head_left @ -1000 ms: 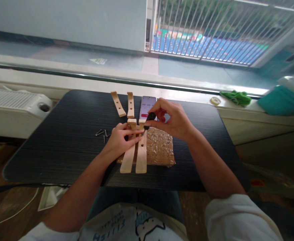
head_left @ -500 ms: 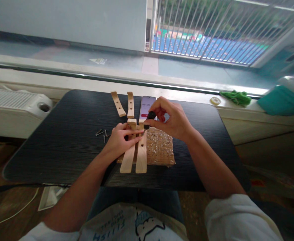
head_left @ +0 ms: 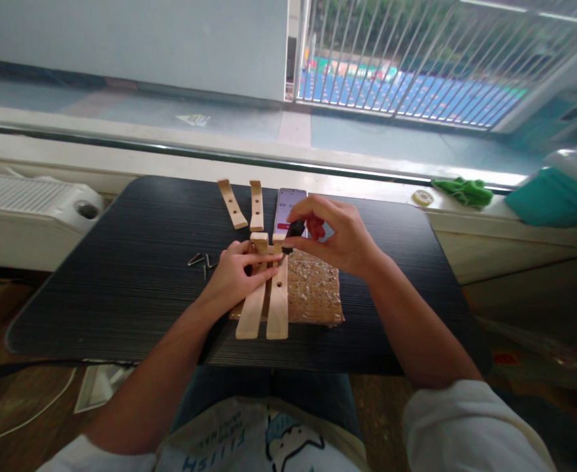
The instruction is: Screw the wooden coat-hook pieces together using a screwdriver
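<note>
Two pale wooden slats (head_left: 269,305) lie side by side on a brown perforated board (head_left: 315,292) on the black table (head_left: 121,275). My left hand (head_left: 234,272) presses down on the slats near their far ends, fingers pointing right. My right hand (head_left: 340,236) pinches a small black-handled tool (head_left: 293,231) held upright over the far end of the right slat. A phone (head_left: 288,208) with a lit screen lies just behind the tool.
Two more wooden slats (head_left: 243,204) lie at the table's far edge. Several dark screws (head_left: 200,261) lie left of my left hand. On the window sill at the right sit a green cloth (head_left: 465,191), a tape roll (head_left: 422,197) and a teal bag (head_left: 554,196). A radiator (head_left: 33,210) stands left.
My right hand's fingers have turned around the black tool, the index finger coming over its top. My left hand and the slats have stayed put.
</note>
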The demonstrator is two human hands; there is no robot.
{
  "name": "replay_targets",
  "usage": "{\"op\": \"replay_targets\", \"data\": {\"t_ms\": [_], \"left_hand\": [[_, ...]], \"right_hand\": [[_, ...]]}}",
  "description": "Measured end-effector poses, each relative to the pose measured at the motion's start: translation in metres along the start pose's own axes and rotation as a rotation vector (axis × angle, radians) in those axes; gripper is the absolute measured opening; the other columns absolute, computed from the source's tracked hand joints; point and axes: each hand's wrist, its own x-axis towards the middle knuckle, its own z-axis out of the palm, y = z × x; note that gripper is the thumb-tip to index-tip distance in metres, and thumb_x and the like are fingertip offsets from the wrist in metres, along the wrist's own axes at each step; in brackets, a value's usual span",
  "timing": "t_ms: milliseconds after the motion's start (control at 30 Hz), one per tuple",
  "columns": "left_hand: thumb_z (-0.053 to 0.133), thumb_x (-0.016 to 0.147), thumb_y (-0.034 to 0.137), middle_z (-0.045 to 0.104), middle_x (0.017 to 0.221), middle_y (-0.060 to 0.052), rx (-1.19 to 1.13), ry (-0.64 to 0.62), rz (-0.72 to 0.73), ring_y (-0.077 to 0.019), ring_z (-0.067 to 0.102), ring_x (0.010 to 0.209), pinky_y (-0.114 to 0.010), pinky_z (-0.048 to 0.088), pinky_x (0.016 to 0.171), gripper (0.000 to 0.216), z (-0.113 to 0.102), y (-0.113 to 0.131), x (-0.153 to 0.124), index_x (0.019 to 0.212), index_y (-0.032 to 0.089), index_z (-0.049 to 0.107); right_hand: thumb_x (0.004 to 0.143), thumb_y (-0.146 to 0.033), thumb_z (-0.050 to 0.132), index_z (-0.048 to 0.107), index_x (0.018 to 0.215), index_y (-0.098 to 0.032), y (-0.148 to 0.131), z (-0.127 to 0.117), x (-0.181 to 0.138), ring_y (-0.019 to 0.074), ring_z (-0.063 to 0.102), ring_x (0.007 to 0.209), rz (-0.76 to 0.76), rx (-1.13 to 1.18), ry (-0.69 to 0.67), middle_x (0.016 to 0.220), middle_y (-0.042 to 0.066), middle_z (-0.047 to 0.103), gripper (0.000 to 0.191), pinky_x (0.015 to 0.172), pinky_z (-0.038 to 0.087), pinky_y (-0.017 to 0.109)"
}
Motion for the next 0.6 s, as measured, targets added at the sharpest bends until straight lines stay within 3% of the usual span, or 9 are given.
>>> {"op": "replay_targets", "data": {"t_ms": [233, 400, 600], "left_hand": [[0.073, 0.08, 0.028, 0.065, 0.104, -0.004, 0.008, 0.013, 0.031, -0.0234, 0.055, 0.097, -0.046, 0.046, 0.097, 0.024, 0.001, 0.0, 0.0, 0.104, 0.031, 0.075], [0.074, 0.079, 0.028, 0.065, 0.103, -0.004, 0.01, 0.024, 0.025, -0.0234, 0.055, 0.097, -0.046, 0.047, 0.096, 0.025, 0.002, -0.002, 0.0, 0.104, 0.031, 0.075], [0.074, 0.079, 0.028, 0.065, 0.103, -0.005, 0.01, 0.014, 0.015, -0.0243, 0.055, 0.098, -0.048, 0.046, 0.096, 0.024, 0.001, -0.001, 0.0, 0.103, 0.03, 0.075]], "right_hand": [[0.086, -0.028, 0.063, 0.063, 0.093, -0.016, -0.004, -0.004, 0.0, 0.0058, 0.05, 0.063, -0.018, -0.018, -0.055, 0.079, -0.002, 0.061, 0.014, 0.064, 0.042, 0.022], [0.085, -0.03, 0.065, 0.058, 0.102, -0.018, 0.002, 0.003, -0.003, 0.0058, 0.053, 0.066, -0.028, 0.005, 0.032, 0.086, -0.002, 0.062, 0.022, 0.063, 0.043, 0.022], [0.084, -0.028, 0.066, 0.057, 0.09, -0.019, 0.004, 0.006, -0.004, 0.0055, 0.052, 0.064, -0.074, -0.009, 0.073, 0.08, -0.004, 0.06, 0.015, 0.061, 0.042, 0.021]]}}
